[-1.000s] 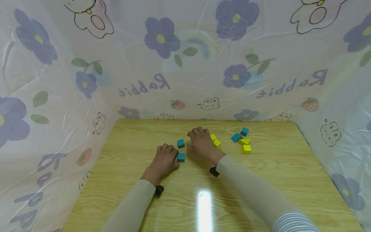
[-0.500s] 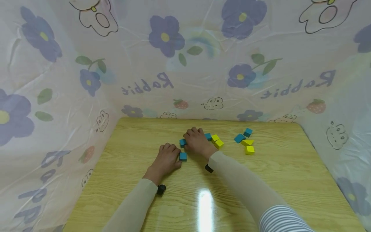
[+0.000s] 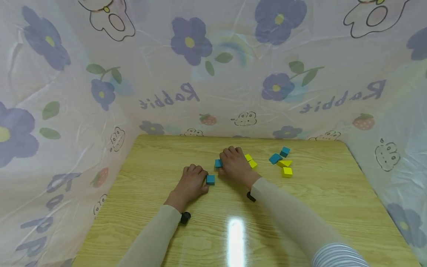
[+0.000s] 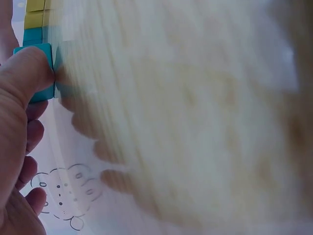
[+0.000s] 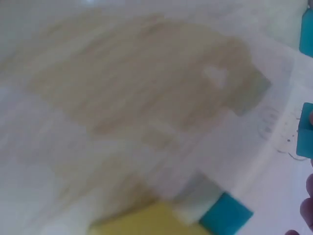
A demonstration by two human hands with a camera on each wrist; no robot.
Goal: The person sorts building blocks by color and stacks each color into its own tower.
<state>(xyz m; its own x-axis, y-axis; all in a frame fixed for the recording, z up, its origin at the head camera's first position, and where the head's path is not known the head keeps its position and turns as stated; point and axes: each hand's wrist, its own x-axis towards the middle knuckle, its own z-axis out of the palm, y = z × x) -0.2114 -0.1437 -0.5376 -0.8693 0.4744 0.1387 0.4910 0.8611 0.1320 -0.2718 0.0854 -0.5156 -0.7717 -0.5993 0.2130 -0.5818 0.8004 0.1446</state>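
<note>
My left hand [image 3: 191,183] pinches a blue cube [image 3: 210,180] near the middle of the table; the left wrist view shows the thumb pressed on this cube [image 4: 45,90]. Farther back and to the right, my right hand [image 3: 234,165] grips another blue cube [image 3: 218,163], partly covered by its fingers. In the right wrist view, fingertips touch that cube [image 5: 305,142] at the right edge. Just right of this hand are two yellow cubes [image 3: 253,164], one behind the other. A further blue block [image 5: 226,214] sits beside yellow in the right wrist view; the hand hides it from the head view.
On the right lies a loose group: a blue cube [image 3: 285,151], a tilted blue block [image 3: 275,158], a yellow triangular block [image 3: 284,163] and a yellow cube [image 3: 287,172]. A patterned curtain [image 3: 227,92] encloses the wooden table [image 3: 146,163] at back and sides.
My right hand first reached left to the back blue cube and has now slid it to the right, covering the blue block by the yellow cubes. The left hand stays in place with its cube.
</note>
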